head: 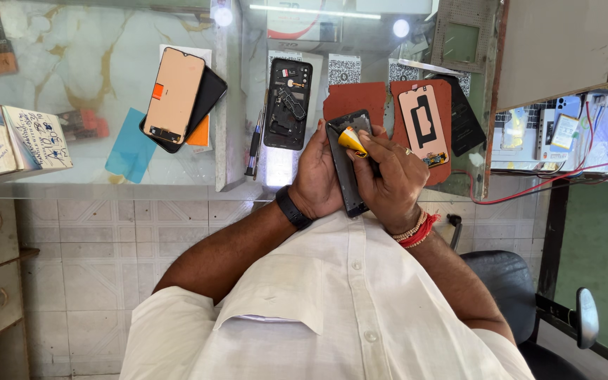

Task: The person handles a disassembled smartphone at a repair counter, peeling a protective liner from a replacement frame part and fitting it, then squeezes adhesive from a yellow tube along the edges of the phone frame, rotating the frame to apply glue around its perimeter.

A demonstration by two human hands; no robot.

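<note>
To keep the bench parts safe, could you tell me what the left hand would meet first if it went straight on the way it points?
Probably the red-brown mat just beyond the left hand, though depth is unclear.

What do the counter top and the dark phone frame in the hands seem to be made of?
The counter top looks like clear glass: it mirrors the ceiling lights and shows shelves beneath. The dark phone frame looks like matte plastic, possibly metal; its dull surface leaves this open.
</note>
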